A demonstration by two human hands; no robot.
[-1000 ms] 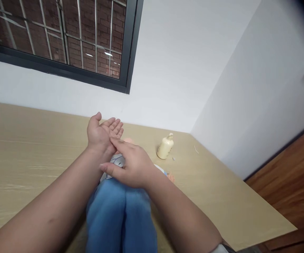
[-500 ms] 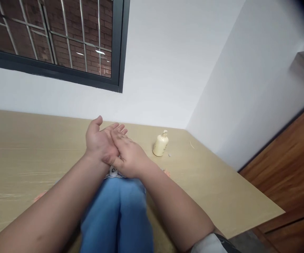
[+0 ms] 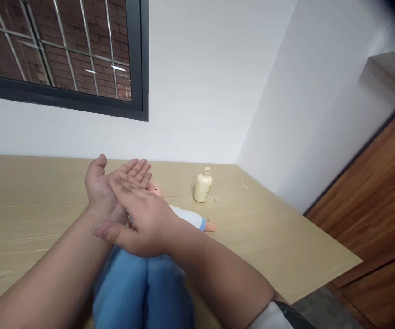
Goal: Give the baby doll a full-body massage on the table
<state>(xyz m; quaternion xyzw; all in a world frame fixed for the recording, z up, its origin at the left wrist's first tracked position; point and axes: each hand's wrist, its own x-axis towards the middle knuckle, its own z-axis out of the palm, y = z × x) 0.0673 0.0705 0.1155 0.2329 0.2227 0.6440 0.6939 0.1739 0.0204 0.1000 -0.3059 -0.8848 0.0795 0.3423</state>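
Observation:
My left hand (image 3: 103, 189) is palm up with its fingers stretched out. Across its palm lies my right hand (image 3: 145, 219), palm down, fingers straight and thumb apart, touching it near the wrist. No object shows between the two palms. Beneath both hands a baby doll (image 3: 186, 216) lies on its back on the table, in a white top with blue cuffs and blue trousers (image 3: 125, 283). The hands cover most of its head and chest; one small arm sticks out to the right. A cream pump bottle (image 3: 202, 186) stands upright beyond my right forearm.
The pale wooden table (image 3: 269, 237) meets a white wall at the back and ends at a slanting edge on the right. A tiny pale bit (image 3: 215, 199) lies beside the bottle, and a thin strand (image 3: 244, 183) farther right. A dark-framed barred window (image 3: 140, 68) is upper left.
My right hand has slid back from the left fingers towards the wrist, uncovering the left fingertips. Both hands sit farther left in view, and more of the doll's head and arm shows.

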